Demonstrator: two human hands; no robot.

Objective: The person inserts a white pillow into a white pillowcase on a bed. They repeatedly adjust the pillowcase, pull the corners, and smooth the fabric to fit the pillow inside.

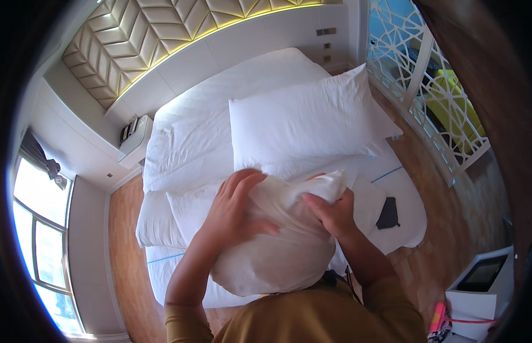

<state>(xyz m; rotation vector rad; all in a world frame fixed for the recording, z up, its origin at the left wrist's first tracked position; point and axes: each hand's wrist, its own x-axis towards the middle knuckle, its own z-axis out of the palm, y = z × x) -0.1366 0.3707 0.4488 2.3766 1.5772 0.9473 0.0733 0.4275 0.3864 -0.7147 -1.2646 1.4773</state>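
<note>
A plump white pillow in a cloth case (274, 266) is upright against my body at the foot of the bed. My right hand (336, 210) grips bunched white fabric at its upper right corner, thumb on the near side. My left hand (238, 206), slightly blurred, lies against the upper left of the same pillow with fingers spread and thumb apart. Just beyond my hands, a large white pillow (298, 120) rests on the bed (197, 107), overlapping another at its right. More white pillows (161, 218) lie to the left, partly hidden by my left arm.
A small dark pouch or cloth (389, 213) lies on the bed's right side. Left of the bed is a bedside shelf (137, 137); a white lattice screen (409, 85) stands right. A white cabinet-like unit (480, 278) and a pink item (438, 316) are at lower right.
</note>
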